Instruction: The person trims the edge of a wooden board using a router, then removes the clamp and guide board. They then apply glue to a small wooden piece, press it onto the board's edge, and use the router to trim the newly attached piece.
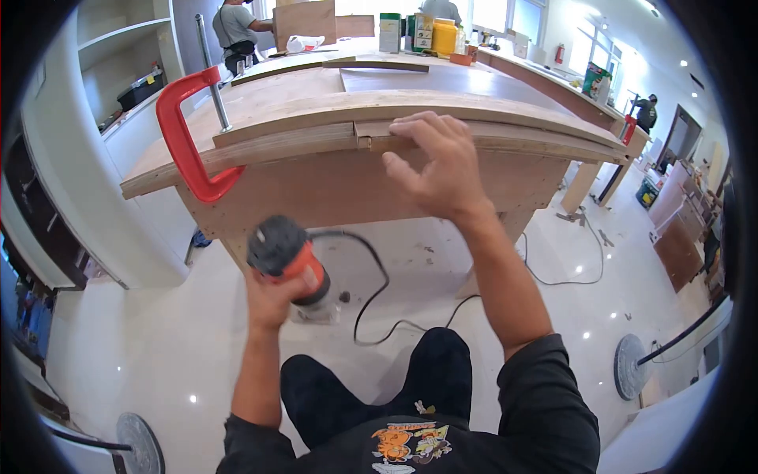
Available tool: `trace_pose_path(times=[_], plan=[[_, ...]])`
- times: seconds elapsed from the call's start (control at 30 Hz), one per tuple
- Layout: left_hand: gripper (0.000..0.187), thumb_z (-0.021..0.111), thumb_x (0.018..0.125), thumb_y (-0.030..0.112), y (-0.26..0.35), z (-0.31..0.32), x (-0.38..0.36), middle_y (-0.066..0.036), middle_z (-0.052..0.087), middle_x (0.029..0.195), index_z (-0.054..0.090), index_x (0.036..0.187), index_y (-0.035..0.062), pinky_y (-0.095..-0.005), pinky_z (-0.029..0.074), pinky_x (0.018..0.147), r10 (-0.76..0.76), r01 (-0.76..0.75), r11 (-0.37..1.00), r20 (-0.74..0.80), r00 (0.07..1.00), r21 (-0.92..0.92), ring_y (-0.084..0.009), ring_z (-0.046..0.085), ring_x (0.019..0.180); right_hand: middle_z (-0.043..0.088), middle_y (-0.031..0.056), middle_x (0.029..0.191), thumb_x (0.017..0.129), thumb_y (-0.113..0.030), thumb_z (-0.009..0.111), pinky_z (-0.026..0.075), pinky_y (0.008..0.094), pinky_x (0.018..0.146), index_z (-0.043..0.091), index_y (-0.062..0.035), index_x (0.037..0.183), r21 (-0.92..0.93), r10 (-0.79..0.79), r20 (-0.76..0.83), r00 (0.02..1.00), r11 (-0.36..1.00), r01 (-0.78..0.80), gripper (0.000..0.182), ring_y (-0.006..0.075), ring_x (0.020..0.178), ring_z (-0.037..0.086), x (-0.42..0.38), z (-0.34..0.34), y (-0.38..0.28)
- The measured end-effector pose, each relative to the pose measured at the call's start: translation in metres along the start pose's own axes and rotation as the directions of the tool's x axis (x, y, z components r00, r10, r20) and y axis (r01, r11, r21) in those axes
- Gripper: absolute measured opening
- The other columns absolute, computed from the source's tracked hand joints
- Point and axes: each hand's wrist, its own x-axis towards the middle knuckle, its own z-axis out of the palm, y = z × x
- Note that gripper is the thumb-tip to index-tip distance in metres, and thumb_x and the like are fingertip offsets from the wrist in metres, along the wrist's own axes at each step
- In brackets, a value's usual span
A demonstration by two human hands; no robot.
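My left hand [272, 299] is wrapped round a red and black trim router [298, 257], held low in front of the workbench with its clear base downward. A black cord runs from its top toward the floor. At the bench's front edge, my right hand [438, 162] has its thumb and fingers apart, fingertips right at a wooden strip [489, 141]. Just left of those fingers, a step shows in the strip where its thickness changes. A red G-clamp [175, 134] grips the left end of the boards, its screw standing upright.
Over the wooden workbench [162, 158] lie more boards, with cans and a yellow container [444, 37] at the back. A second red clamp [628, 130] holds the right end. Cords and scraps lie on the floor; round grey stand bases [632, 366] flank me. Other people work farther back.
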Motion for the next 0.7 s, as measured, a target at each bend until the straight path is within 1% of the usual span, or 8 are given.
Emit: trace_pose_path(times=[0.07,0.2,0.27,0.4,0.43,0.57,0.67,0.7], plan=[[0.056,0.080,0.070,0.007,0.045,0.002,0.022,-0.007,0.070,0.111,0.065,0.123,-0.0007,-0.0337,0.052,0.094,0.143,-0.143,0.990,0.044,0.989,0.000,-0.0171,0.067,0.099,0.070,0.0026,0.102,0.079,-0.030,0.074,0.040,0.0416,0.098,0.072,-0.0117,0.104,-0.012,-0.004,0.054,0.999,1.000,0.005,0.031,0.0253,0.098,0.063,0.001,-0.016,0.017],[0.051,0.074,0.078,0.011,0.127,0.025,0.067,-0.008,0.070,0.107,0.063,0.126,0.0001,-0.0335,0.055,0.088,0.272,-0.266,0.958,0.051,0.961,-0.104,-0.0176,0.069,0.094,0.070,0.0016,0.108,0.080,-0.035,0.079,0.039,0.0402,0.100,0.072,-0.0125,0.108,-0.176,0.019,0.051,0.998,0.984,-0.010,0.037,0.0217,0.105,0.061,-0.017,-0.042,0.048],[0.057,0.073,0.084,0.019,0.160,0.035,0.089,-0.012,0.068,0.118,0.056,0.135,-0.0006,-0.0391,0.055,0.095,0.283,-0.285,0.959,0.133,0.950,-0.005,-0.0221,0.069,0.102,0.069,-0.0012,0.108,0.079,-0.036,0.081,0.038,0.0388,0.098,0.072,-0.0133,0.107,-0.163,-0.003,0.029,1.000,0.987,0.007,0.038,0.0198,0.104,0.060,-0.021,-0.041,0.052],[0.049,0.082,0.079,0.029,0.192,0.075,0.119,-0.009,0.071,0.104,0.066,0.116,0.0006,-0.0333,0.056,0.084,0.289,-0.300,0.951,0.127,0.949,0.073,-0.0177,0.069,0.090,0.068,-0.0032,0.105,0.075,-0.028,0.083,0.038,0.0379,0.096,0.072,-0.0143,0.108,-0.138,0.003,0.005,1.000,0.990,-0.003,0.037,0.0196,0.102,0.060,-0.022,-0.035,0.056],[0.053,0.081,0.082,0.027,0.192,0.072,0.138,-0.009,0.070,0.106,0.061,0.124,0.0012,-0.0338,0.058,0.087,0.293,-0.308,0.944,0.134,0.947,0.116,-0.0187,0.070,0.091,0.068,-0.0034,0.104,0.074,-0.026,0.084,0.038,0.0376,0.096,0.072,-0.0145,0.108,-0.133,-0.001,-0.010,1.000,0.991,-0.001,0.038,0.0197,0.101,0.060,-0.023,-0.033,0.058],[0.053,0.084,0.079,0.035,0.192,0.086,0.178,-0.007,0.071,0.099,0.065,0.117,0.0029,-0.0322,0.057,0.084,0.175,-0.206,0.966,0.193,0.965,0.155,-0.0174,0.070,0.081,0.069,-0.0030,0.106,0.071,-0.017,0.082,0.039,0.0373,0.097,0.072,-0.0143,0.109,-0.082,-0.021,0.003,1.000,0.996,0.022,0.040,0.0209,0.101,0.060,-0.023,-0.039,0.063],[0.036,0.077,0.087,0.022,0.193,0.123,0.164,-0.006,0.069,0.092,0.063,0.115,0.0041,-0.0306,0.060,0.066,0.233,-0.250,0.966,0.202,0.951,0.064,-0.0187,0.069,0.072,0.070,-0.0032,0.109,0.071,-0.013,0.079,0.040,0.0376,0.098,0.072,-0.0139,0.110,-0.044,-0.040,0.010,0.999,0.998,0.040,0.039,0.0219,0.103,0.061,-0.025,-0.044,0.068],[0.033,0.078,0.085,0.016,0.194,0.128,0.166,-0.005,0.069,0.095,0.065,0.114,0.0046,-0.0303,0.060,0.068,0.220,-0.235,0.971,0.192,0.956,0.055,-0.0180,0.069,0.074,0.071,-0.0032,0.110,0.072,-0.011,0.077,0.041,0.0378,0.099,0.072,-0.0137,0.110,-0.031,-0.047,0.009,0.999,0.998,0.047,0.039,0.0221,0.104,0.061,-0.026,-0.044,0.071]])
